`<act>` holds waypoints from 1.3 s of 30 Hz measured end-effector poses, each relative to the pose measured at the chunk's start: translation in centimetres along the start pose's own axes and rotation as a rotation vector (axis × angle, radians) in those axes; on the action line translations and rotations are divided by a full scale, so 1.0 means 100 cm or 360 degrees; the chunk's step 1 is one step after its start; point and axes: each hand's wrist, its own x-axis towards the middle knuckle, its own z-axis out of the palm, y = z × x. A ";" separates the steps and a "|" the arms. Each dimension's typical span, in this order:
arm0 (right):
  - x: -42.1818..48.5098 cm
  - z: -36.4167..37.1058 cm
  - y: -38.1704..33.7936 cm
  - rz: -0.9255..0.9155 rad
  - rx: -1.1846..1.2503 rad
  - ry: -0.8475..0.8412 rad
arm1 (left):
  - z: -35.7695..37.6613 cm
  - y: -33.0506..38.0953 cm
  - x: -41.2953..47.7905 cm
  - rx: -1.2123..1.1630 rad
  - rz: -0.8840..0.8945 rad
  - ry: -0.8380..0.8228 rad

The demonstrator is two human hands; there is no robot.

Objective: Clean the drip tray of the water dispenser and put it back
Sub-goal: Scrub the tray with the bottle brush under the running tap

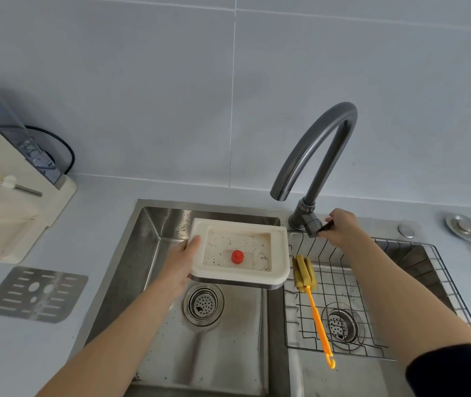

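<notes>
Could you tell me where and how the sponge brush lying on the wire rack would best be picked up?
Probably by the orange handle, near its middle, coming from above. The sponge brush lies flat on the wire rack, its handle bare, while the sponge head is soft and sits close beside the drip tray.

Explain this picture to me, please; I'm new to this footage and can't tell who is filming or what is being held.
There is no machine here: a person wears a camera on the head, looking down at their own arms. The left hand holds a white drip tray, speckled with dirt and with a small red float inside, over the left sink basin. The right hand grips the faucet handle. A yellow sponge brush lies on a wire rack in the right basin. The tray's metal grate rests on the counter, below the water dispenser.
</notes>
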 end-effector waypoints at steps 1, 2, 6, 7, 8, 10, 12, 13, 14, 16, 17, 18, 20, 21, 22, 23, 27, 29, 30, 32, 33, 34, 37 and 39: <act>0.001 -0.002 -0.001 0.0000 -0.0033 -0.0004 | 0.000 0.000 0.000 -0.0004 0.0005 0.0002; 0.000 -0.003 -0.001 -0.0019 -0.0086 -0.0019 | 0.000 0.000 0.000 -0.0011 0.0006 0.0002; -0.001 -0.004 0.000 -0.0028 -0.0019 -0.0038 | -0.001 -0.001 0.000 -0.0028 -0.0005 -0.0018; -0.001 -0.005 0.001 -0.0034 -0.0001 -0.0050 | -0.001 -0.002 0.000 -0.0031 -0.0006 -0.0023; -0.003 -0.005 0.000 -0.0024 0.0019 -0.0051 | -0.001 -0.002 0.000 -0.0034 -0.0009 -0.0022; -0.001 -0.005 0.001 0.0003 0.0045 -0.0072 | -0.001 -0.003 0.001 -0.0030 -0.0011 -0.0016; 0.000 -0.005 0.001 0.0030 0.0104 -0.0110 | -0.002 -0.004 0.002 -0.0036 -0.0012 -0.0016; -0.001 -0.005 0.001 0.0039 0.0122 -0.0129 | -0.002 -0.004 0.002 -0.0039 -0.0013 -0.0017; -0.002 -0.005 0.001 0.0045 0.0159 -0.0153 | -0.002 -0.005 0.003 -0.0034 -0.0016 -0.0019; -0.002 -0.009 0.003 0.0043 0.0249 -0.0258 | -0.002 -0.006 0.003 -0.0020 -0.0017 -0.0019; 0.000 -0.013 0.006 0.0043 0.0238 -0.0303 | -0.002 -0.006 0.004 -0.0018 -0.0019 -0.0019; 0.001 -0.017 0.011 0.0034 0.0148 -0.0337 | -0.002 -0.007 0.004 -0.0023 -0.0022 -0.0020; 0.003 -0.027 0.026 -0.0035 -0.0201 -0.0351 | -0.002 -0.007 0.004 -0.0045 -0.0030 -0.0030; 0.003 -0.032 0.038 -0.0094 -0.0443 -0.0342 | -0.002 -0.007 0.004 -0.0054 -0.0028 -0.0033; 0.001 -0.038 0.051 -0.0171 -0.0779 -0.0322 | -0.003 -0.006 0.003 -0.0054 -0.0022 -0.0035; 0.000 -0.044 0.066 -0.0253 -0.1159 -0.0290 | -0.003 -0.007 0.003 -0.0044 -0.0013 -0.0034; -0.008 -0.064 0.122 -0.0248 -0.2003 -0.0303 | -0.004 -0.007 0.004 -0.0027 -0.0003 -0.0052; -0.013 -0.067 0.139 -0.0173 -0.2181 -0.0294 | -0.003 -0.008 0.004 -0.0038 -0.0008 -0.0076; -0.015 -0.067 0.146 -0.0164 -0.2253 -0.0297 | -0.003 -0.008 0.003 -0.0036 -0.0009 -0.0090; -0.018 -0.066 0.155 -0.0200 -0.2309 -0.0287 | -0.002 -0.008 0.003 -0.0038 -0.0013 -0.0117; -0.020 -0.065 0.158 -0.0231 -0.2300 -0.0265 | -0.002 -0.009 0.002 -0.0041 -0.0012 -0.0129; -0.020 -0.065 0.159 -0.0263 -0.2268 -0.0230 | -0.002 -0.009 0.002 -0.0043 -0.0009 -0.0138; -0.024 -0.070 0.154 -0.0290 -0.2036 -0.0120 | -0.002 -0.009 0.002 -0.0048 0.0004 -0.0165; -0.032 -0.080 0.148 -0.0279 -0.1856 -0.0084 | -0.002 -0.010 0.003 -0.0046 0.0005 -0.0184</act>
